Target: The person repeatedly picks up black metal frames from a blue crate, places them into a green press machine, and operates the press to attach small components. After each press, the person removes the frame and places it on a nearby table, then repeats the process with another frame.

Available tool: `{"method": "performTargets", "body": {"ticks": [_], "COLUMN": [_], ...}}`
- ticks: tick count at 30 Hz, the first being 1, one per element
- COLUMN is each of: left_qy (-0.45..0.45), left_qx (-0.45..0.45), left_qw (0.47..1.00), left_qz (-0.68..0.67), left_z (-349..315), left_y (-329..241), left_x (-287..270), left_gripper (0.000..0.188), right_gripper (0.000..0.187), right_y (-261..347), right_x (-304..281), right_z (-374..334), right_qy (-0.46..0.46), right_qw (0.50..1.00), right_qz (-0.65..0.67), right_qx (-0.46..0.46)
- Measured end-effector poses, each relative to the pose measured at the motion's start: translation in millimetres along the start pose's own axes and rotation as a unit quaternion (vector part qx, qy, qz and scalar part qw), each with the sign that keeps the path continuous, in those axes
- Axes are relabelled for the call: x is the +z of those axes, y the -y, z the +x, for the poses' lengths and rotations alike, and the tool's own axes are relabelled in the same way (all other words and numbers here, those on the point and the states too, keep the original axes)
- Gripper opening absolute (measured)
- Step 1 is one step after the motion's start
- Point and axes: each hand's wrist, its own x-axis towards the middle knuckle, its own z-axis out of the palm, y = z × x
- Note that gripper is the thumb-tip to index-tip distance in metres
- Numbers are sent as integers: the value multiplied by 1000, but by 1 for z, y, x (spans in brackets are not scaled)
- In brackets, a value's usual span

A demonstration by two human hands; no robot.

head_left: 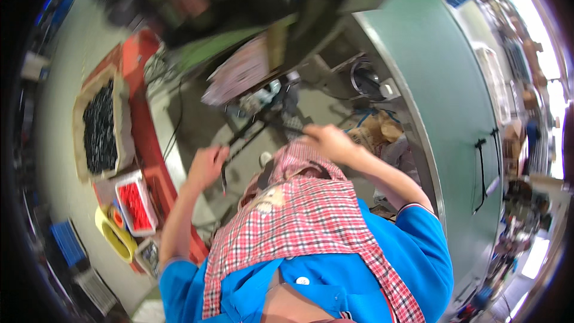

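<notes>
1. Handling a black cord [243,131] b/w both hands rn, out in front of the red-check apron [287,209] and left of the green bench [433,60].
2. Pinching it w/ L hand [206,167], curled in pretty tight afaict. Leaving a loose end [223,182] w/ a reddish-looking tip to dangle just below.
3. Holding R hand [330,142] out w/ a bend toward the far side of the cord. Too blurry there tbh, so can't tell whether pinching it or only touching.
4. Prob mid-step imo: spreading the cord out b/w L and R, not yet set down anywhere.
5. For the next move, prob need a firm hold at both ends + slack kept clear of the apron.
6. FYI, nearby on the L: cardboard box [124,125] of black pieces [100,128], plus white tray [143,232] of red pieces [135,206]. Also more black cables [482,167] on the green bench, well apart from both hands.
</notes>
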Motion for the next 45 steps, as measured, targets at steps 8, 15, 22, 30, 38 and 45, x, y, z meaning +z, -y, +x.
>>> {"method": "performTargets", "body": {"ticks": [8,15,22,30,38,45], "left_qy": [-24,-209,-397,-139,-178,-207], "left_qx": [130,539,524,262,-230,-336], "left_qw": [991,815,748,953,954,912], "left_qz": [-8,34,89,68,-68,-107], "left_z": [-34,88,240,49,-153,-203], "left_y": [-79,-265,-460,-186,-41,-11], "left_x": [111,143,105,180,210,205], "left_gripper": [21,36,36,31,26,23], "right_gripper": [42,21,35,29,22,22], "right_y": [-39,-51,-197,-166,-100,-161], "right_x": [-70,-190,-354,-117,79,171], "right_z": [-168,-324,-210,-12,202,335], "right_qy": [56,-344,-529,-166,-19,-31], "right_qw": [989,889,665,951,955,888], "right_qz": [-109,-302,-525,-237,-127,-432], "right_qx": [78,-1,46,-111,-266,-154]}}
